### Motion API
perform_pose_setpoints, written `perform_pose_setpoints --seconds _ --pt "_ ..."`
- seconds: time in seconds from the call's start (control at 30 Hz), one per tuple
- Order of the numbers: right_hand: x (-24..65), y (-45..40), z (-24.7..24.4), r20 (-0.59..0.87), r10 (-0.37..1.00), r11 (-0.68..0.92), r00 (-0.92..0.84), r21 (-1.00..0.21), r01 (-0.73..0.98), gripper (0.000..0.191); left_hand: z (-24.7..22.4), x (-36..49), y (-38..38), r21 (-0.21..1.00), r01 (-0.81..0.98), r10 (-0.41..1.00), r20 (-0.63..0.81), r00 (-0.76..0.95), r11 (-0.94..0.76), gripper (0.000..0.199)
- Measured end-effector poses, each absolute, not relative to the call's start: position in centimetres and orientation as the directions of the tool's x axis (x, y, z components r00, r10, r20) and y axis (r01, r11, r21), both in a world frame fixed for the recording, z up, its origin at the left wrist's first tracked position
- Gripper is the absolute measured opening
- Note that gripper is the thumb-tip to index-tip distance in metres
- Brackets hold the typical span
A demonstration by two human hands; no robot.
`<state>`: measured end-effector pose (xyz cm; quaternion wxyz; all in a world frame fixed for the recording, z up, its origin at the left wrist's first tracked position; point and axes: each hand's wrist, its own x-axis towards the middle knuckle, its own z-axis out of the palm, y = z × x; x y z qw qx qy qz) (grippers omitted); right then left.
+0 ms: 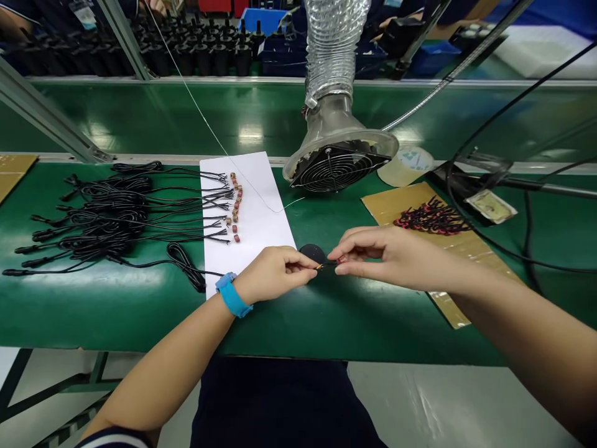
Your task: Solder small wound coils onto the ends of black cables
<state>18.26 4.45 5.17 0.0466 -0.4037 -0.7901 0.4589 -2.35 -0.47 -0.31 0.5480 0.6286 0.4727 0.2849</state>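
Note:
My left hand (282, 272), with a blue wristband (232, 295), pinches the stripped end of a black cable; its coil (185, 266) lies left of the wrist. Facing it, my right hand (368, 255) pinches a small piece with red and black wire (342, 259), its tips close to the cable's coloured strands (319, 267). Behind the fingertips is a round black disc (312, 252). Several black cables (116, 214) lie at left, their stripped ends on a white sheet (252, 180) beside small copper-red parts (235, 214).
A fume hood with a fan grille (338, 168) hangs above the hands. A pile of red and black wire pieces (433, 218) lies on brown card (382, 202). A solder wire (200, 112) dangles over the sheet. At right are a soldering stand with sponge (490, 206) and loose cords.

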Motion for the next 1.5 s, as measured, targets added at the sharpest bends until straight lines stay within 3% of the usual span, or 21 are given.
perform_pose_setpoints --seconds 0.1,0.2,0.37,0.53,0.7,1.1,1.33,1.5 --pt "17.9 3.6 6.0 -0.218 0.702 0.408 -0.678 -0.657 0.634 0.032 -0.4 -2.3 -0.5 0.974 0.221 0.925 -0.134 0.356 0.056 0.017" --pt "17.4 3.0 6.4 -0.196 0.733 0.447 -0.651 -0.584 0.678 0.033 -0.6 -2.2 -0.5 0.987 0.155 0.942 -0.083 0.325 0.033 0.016" --pt "16.9 2.8 6.3 -0.343 0.744 0.256 -0.573 -0.647 0.719 0.039 -0.4 -2.2 -0.6 0.978 0.192 0.961 0.026 0.275 -0.082 0.014" --pt "16.8 2.9 5.6 -0.428 0.765 0.099 -0.482 -0.661 0.743 0.047 -0.1 -2.3 -0.6 0.968 0.232 0.966 0.033 0.255 -0.094 0.015" --pt "16.6 2.9 4.8 -0.412 0.787 0.071 -0.459 -0.679 0.731 0.046 -0.2 -2.3 -0.7 0.988 0.148 0.970 -0.005 0.243 -0.032 0.018" --pt "16.2 2.9 5.8 -0.410 0.780 -0.053 -0.473 -0.796 0.602 0.049 -0.1 -2.3 -0.6 0.983 0.174 0.973 0.017 0.230 -0.058 0.014" --pt "16.5 3.5 5.5 -0.457 0.766 -0.070 -0.452 -0.758 0.649 0.049 -0.3 -2.4 -0.7 0.976 0.196 0.969 0.050 0.241 -0.099 0.015" --pt "16.7 3.4 5.2 -0.366 0.814 0.083 -0.450 -0.694 0.715 0.046 -0.1 -2.3 -0.8 0.941 0.278 0.963 0.127 0.240 -0.193 0.014"
